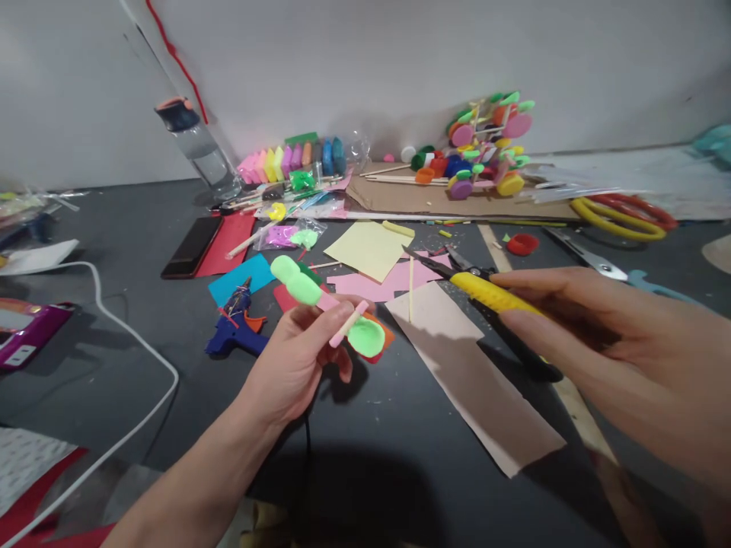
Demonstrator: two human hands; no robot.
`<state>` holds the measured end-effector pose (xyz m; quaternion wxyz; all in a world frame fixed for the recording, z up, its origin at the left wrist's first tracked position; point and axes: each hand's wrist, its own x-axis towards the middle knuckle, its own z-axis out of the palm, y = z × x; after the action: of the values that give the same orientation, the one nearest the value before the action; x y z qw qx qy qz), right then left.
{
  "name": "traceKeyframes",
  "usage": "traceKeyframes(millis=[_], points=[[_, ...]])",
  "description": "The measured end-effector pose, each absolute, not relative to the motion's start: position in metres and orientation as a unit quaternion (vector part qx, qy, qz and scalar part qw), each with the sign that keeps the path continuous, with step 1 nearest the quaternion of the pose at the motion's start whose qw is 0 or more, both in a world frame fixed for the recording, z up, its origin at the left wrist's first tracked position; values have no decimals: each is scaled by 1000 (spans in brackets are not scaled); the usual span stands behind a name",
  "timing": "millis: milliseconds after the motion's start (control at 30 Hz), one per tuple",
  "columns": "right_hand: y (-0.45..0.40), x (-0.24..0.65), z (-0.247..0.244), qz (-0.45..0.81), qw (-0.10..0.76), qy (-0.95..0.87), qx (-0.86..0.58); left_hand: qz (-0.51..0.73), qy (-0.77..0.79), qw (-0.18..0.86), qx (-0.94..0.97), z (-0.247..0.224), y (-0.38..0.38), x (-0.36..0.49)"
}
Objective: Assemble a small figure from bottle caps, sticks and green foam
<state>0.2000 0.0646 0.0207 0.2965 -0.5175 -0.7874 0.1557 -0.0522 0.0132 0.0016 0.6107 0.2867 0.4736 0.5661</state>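
In my left hand (pixel 308 342), thumb and fingers pinch a small craft piece of light green clay (pixel 302 285) with pink parts. A short pale stick with pink ends (pixel 348 325) lies across it, beside a round light green clay part (pixel 366 337). My right hand (pixel 594 342) is closed on a yellow ridged handle with a dark pointed blade, which looks like a utility knife (pixel 485 291). Its tip points left, apart from the clay piece. Black-handled pliers (pixel 514 342) appear to lie under it, partly hidden. Below rests a long beige cardboard strip (pixel 480 388).
A blue glue gun (pixel 234 327) lies left of my left hand, near a phone (pixel 191 247). A water bottle (pixel 202 152) stands behind. Scissors (pixel 599 259) lie at right. Bottle-cap crafts (pixel 491 144) sit on cardboard (pixel 394 199) along the wall. A white cable (pixel 137 346) curves across the left.
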Motion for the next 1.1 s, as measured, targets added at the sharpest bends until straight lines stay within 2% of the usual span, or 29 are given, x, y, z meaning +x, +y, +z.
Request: traceKeyframes(millis=[133,367,733,933,1100], points=[[73,200,17,169,236,-807,-515,557,470,621,288,1,12,-52],[76,185,-7,50,162,-855,-490,531,459,638,316,-1,12,-51],[99,180,-15,-75,91,-820,-560,484,473,651,345,-6,13,-47],[109,172,-16,-94,50,-805,-583,476,476,657,341,-8,15,-43],[106,163,-19,-92,68,-803,-585,489,478,650,331,-10,17,-44]])
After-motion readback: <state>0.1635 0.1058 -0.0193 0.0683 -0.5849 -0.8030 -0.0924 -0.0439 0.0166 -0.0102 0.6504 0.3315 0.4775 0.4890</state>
